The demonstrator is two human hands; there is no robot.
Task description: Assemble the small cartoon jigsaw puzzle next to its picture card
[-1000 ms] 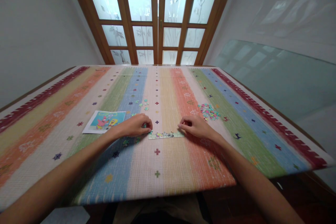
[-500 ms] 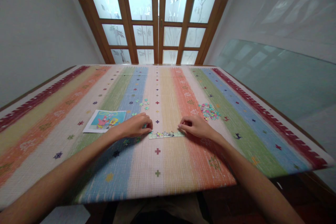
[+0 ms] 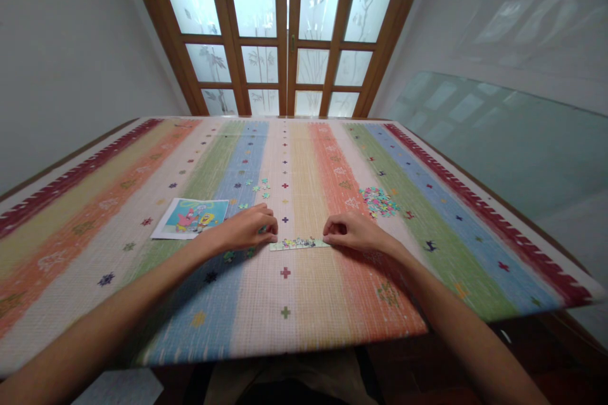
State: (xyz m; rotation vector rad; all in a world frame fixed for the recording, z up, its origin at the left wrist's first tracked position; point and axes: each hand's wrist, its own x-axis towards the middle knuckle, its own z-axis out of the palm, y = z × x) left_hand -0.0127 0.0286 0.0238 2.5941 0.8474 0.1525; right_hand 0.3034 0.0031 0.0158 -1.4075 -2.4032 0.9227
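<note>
Head view: left hand [image 3: 247,230] and right hand [image 3: 349,232], fingers curled, pinch puzzle strip [image 3: 298,243]; tips hidden

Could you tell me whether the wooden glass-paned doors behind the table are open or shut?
Shut. The two door leaves meet flush at the centre with no gap showing between them.

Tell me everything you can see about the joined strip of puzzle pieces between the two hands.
The joined puzzle strip is a short, narrow row of interlocked pieces, apparently thin card, with small multicoloured print too fine to read. It lies flat on the striped tablecloth, running left to right across the cream and yellow stripes. The left hand meets its left end with curled fingers, and the right hand meets its right end. Its near edge looks straight.
</note>
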